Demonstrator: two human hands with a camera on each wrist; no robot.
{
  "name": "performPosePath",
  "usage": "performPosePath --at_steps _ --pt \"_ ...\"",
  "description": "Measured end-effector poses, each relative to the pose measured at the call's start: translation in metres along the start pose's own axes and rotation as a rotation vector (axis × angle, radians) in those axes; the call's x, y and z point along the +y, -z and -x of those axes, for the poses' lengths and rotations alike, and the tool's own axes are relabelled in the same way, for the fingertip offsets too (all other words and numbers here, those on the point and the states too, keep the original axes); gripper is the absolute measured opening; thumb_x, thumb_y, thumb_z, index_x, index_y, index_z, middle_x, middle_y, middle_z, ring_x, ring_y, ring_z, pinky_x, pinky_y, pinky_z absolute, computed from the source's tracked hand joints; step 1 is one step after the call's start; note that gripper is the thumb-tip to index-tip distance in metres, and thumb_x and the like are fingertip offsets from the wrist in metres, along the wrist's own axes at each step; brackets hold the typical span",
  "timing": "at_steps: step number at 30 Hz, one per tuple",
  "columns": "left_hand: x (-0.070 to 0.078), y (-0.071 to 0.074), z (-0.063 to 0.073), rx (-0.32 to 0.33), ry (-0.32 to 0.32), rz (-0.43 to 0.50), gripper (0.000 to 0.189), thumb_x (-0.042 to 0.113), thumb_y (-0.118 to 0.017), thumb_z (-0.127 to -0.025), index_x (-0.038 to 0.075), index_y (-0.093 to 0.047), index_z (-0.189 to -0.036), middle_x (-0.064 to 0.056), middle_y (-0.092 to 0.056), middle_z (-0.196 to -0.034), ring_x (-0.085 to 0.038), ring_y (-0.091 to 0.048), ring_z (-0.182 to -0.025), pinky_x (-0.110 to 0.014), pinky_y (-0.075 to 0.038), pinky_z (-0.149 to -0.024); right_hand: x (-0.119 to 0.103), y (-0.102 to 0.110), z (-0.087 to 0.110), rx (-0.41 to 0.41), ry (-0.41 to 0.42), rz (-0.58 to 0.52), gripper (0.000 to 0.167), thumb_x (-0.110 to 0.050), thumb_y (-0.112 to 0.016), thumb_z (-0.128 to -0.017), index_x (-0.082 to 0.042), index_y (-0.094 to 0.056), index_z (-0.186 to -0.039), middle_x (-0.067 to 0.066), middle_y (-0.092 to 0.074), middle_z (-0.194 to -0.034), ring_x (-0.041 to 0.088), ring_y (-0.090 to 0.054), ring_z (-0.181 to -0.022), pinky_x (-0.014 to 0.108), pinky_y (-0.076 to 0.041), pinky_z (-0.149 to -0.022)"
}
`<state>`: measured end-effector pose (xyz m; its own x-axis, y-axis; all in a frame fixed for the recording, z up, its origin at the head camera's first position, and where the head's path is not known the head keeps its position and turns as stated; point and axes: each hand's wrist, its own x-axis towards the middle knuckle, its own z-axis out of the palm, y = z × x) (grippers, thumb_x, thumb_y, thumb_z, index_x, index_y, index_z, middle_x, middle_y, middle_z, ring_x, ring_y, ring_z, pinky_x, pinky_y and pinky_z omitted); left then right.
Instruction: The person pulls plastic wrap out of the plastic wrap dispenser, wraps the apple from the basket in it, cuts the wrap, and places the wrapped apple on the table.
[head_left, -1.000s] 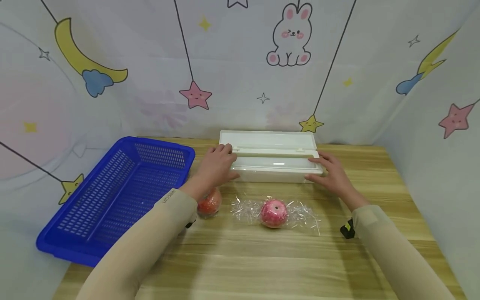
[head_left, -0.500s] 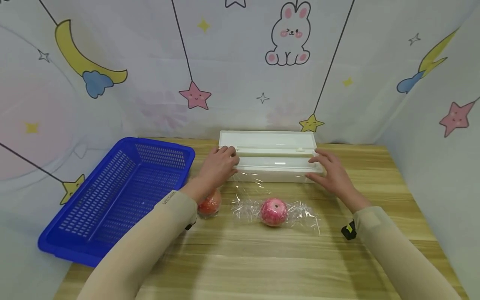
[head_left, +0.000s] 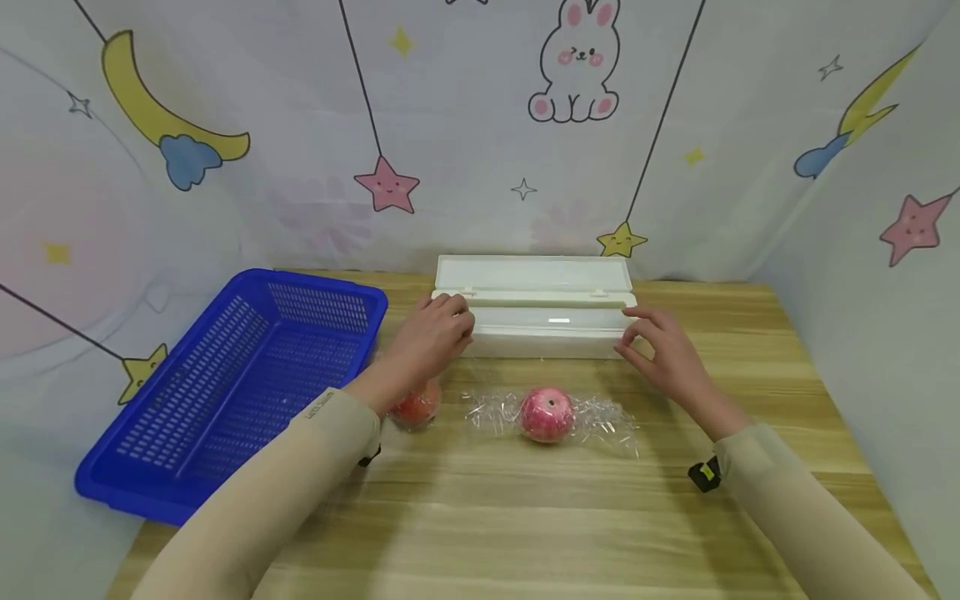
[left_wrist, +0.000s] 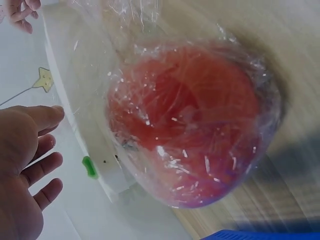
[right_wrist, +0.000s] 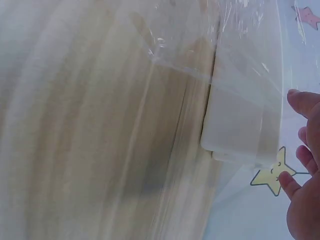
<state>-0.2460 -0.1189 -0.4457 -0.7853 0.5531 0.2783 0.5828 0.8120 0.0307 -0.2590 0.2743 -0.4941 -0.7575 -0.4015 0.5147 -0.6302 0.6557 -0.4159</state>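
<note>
A long white cling-film dispenser box (head_left: 536, 344) lies at the back of the table, its lid raised. My left hand (head_left: 433, 335) is at its left end, fingertips together, and appears to pinch the plastic wrap. At the right end my right hand (head_left: 667, 350) brings thumb and forefinger together near the front edge. A clear sheet of plastic wrap (right_wrist: 185, 47) hangs before the box in the right wrist view; its exact grip points are hard to see. In front lies a pink-red apple (head_left: 547, 415) on crumpled film. A film-wrapped orange-red round fruit (left_wrist: 185, 120) sits below my left wrist.
A blue perforated plastic basket (head_left: 262, 400) stands on the left, close to my left forearm. The wooden table (head_left: 525, 525) ends against a cloth backdrop (head_left: 465, 108) printed with stars, a moon and a rabbit.
My right thumb and forefinger have closed together at the box's right end. My left hand stays at the left end. Film seen below it half a second ago is now hardly visible.
</note>
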Motion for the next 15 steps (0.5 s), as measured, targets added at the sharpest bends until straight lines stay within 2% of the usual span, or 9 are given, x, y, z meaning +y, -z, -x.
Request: performPosePath --at_steps 6,11,15 --pt "0.008 0.013 0.020 0.046 -0.054 0.016 0.010 0.016 -0.080 -0.097 0.013 -0.072 -0.092 -0.005 -0.068 -0.109 -0.027 -0.064 -0.106 -0.045 -0.051 -0.088 -0.011 0.010 0.018 0.012 0.065 -0.016 0.029 0.006 -0.089 -0.080 -0.010 -0.065 -0.084 0.021 -0.069 -0.127 0.046 -0.057 -0.122 0.060 -0.043 -0.103" --pt "0.020 0.020 0.039 0.062 -0.155 -0.040 0.011 0.017 -0.079 -0.098 0.014 -0.070 -0.093 -0.004 -0.068 -0.110 -0.027 -0.065 -0.105 -0.044 -0.053 -0.089 -0.024 0.020 0.039 -0.022 0.090 0.007 0.034 0.006 -0.089 -0.078 -0.015 -0.064 -0.085 0.016 -0.071 -0.124 0.042 -0.059 -0.121 0.055 -0.045 -0.101" --pt "0.030 0.018 0.053 0.103 -0.248 -0.118 0.008 0.014 -0.079 -0.097 0.013 -0.071 -0.093 -0.003 -0.069 -0.107 -0.025 -0.067 -0.103 -0.044 -0.055 -0.094 -0.030 0.021 0.057 -0.043 0.150 0.053 0.035 0.006 -0.091 -0.075 -0.016 -0.066 -0.087 0.011 -0.074 -0.119 0.037 -0.064 -0.116 0.046 -0.050 -0.097"
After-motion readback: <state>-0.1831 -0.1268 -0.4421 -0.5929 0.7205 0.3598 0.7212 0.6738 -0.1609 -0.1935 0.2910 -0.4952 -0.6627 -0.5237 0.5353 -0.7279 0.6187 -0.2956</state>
